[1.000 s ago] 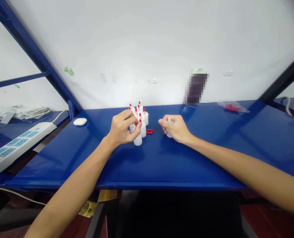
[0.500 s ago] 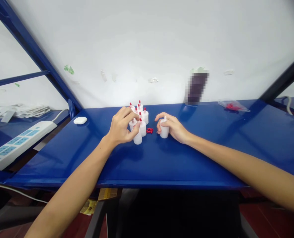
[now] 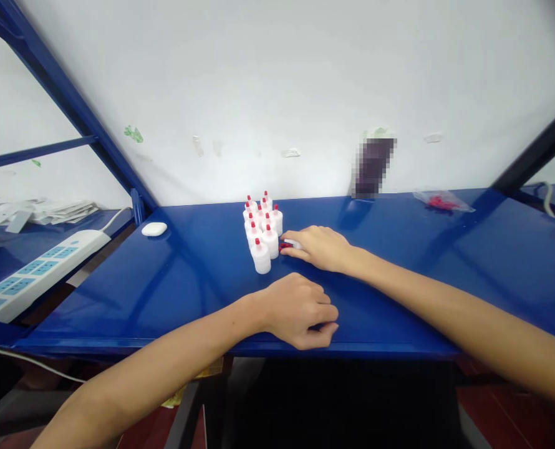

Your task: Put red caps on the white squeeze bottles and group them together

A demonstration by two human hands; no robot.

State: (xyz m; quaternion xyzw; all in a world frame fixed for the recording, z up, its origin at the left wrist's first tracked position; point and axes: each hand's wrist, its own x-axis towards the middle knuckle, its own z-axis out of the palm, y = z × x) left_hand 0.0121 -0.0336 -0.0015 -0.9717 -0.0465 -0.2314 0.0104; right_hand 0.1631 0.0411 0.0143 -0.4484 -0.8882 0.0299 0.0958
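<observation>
My right hand [image 3: 323, 247] lies low over the table with a small white squeeze bottle [image 3: 292, 244] in it, tipped so that its bare nozzle points left. Most of that bottle is hidden by the hand. Its fingertips reach to a few loose red caps [image 3: 285, 247]. Nearer the table's front edge, my left hand [image 3: 303, 312] is closed with its fingers curled in; whatever it may hold is hidden. Several white bottles [image 3: 261, 258] with red caps stand upright in a cluster to the left of my right hand.
A blue table [image 3: 202, 280] carries everything, against a white wall [image 3: 277, 93]. At its left is a white rounded case [image 3: 154, 229]; a clear bag with red pieces [image 3: 441, 201] lies at back right. Beyond the left edge are a power strip [image 3: 48, 268] and stacked papers [image 3: 57, 211].
My left hand has left the capped bottles and moved right and toward the front edge. My right hand has shifted slightly left to the red caps, and its bottle has tipped over from upright.
</observation>
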